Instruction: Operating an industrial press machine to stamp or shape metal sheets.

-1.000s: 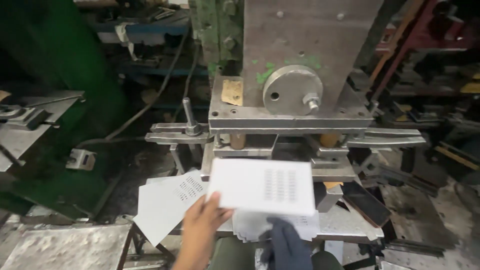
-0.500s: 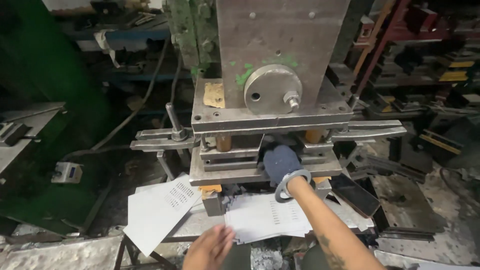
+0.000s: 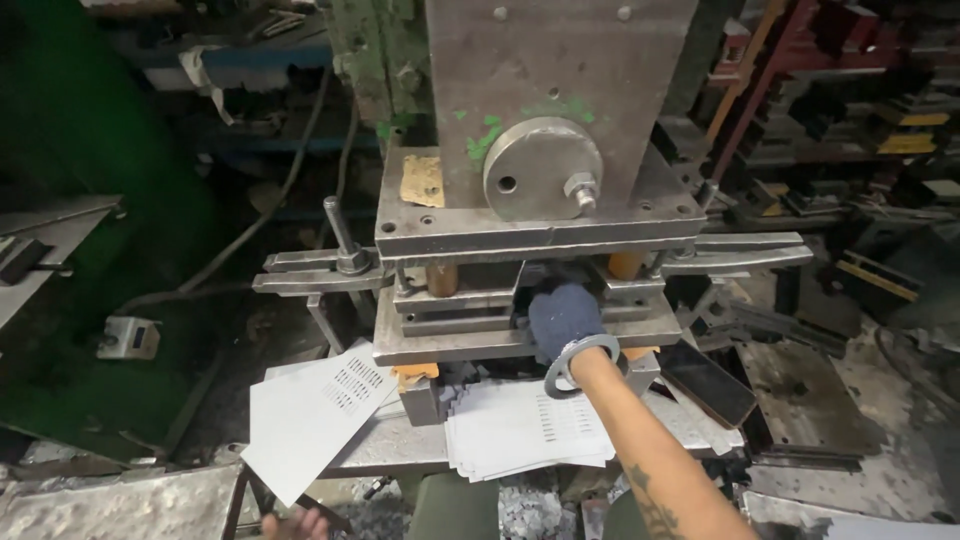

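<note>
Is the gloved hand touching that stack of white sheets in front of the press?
Apart. In the head view the right hand sits inside the press opening, above and behind the sheet stack.

gap: narrow die slot (image 3: 470,300) | blocked: press head (image 3: 535,235) above, guide posts (image 3: 440,278) beside

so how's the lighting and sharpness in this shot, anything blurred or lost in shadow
Head view: the press, the gloved right hand and the stack of punched sheets are evenly lit and sharp; the left side sinks into dark green shadow; the left hand is cut off by the bottom edge; straight lines bow slightly toward the edges.
</note>
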